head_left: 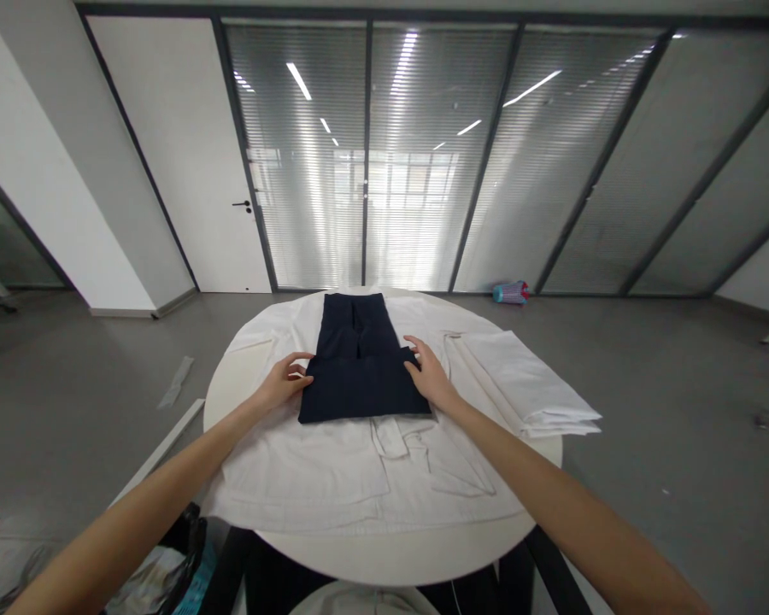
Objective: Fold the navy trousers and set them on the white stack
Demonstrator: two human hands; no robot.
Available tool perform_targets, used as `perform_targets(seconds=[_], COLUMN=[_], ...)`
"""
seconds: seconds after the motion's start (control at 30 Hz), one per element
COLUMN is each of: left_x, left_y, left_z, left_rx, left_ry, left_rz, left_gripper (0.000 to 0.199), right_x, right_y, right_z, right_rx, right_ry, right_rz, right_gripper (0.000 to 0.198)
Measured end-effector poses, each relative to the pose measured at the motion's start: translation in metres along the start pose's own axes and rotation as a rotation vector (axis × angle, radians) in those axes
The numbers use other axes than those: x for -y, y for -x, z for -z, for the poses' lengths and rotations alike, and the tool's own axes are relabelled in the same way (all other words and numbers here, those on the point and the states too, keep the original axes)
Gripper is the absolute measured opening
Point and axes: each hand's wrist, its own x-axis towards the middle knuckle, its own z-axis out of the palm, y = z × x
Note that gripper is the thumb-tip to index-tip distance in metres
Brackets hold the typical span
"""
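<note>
We note the navy cloth (337, 329) on the white garment (308, 478) spread over the round table (390, 559), its near part doubled back as a wide flap (362, 393). Our hands are apart, the left hand (283, 383) touching the flap's left edge and the right hand (431, 373) its right; whether either pinches the fabric, we cannot tell. At right, a folded white cloth (531, 376) overhangs the table.

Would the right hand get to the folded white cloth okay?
Probably yes: the right hand is at the dark cloth, and nothing seems to cover the folded white cloth beside that arm.
</note>
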Motion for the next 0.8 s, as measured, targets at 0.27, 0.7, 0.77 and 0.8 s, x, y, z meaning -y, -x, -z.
perform_targets(seconds=[0.27, 0.7, 0.77, 0.8], left_x=[0.002, -0.03, -0.036, -0.039], left_y=[-0.003, 0.055, 0.043, 0.033], left_z=[-0.005, 0.006, 0.012, 0.015], left_rx=[0.007, 0.303, 0.325, 0.307], left_ry=[-0.01, -0.286, -0.411, -0.474], left_rz=[0.073, 0.265, 0.251, 0.232], left_gripper=[0.08, 0.093, 0.089, 0.084], right_x=[0.003, 0.025, 0.029, 0.031], right_y=[0.001, 0.048, 0.035, 0.023], right_z=[-0.002, 0.042, 0.046, 0.047], right_rx=[0.103, 0.422, 0.467, 0.475], right_ry=[0.068, 0.058, 0.182, 0.237], right_rz=[-0.188, -0.349, -0.278, -0.246], right_gripper=[0.06, 0.067, 0.054, 0.048])
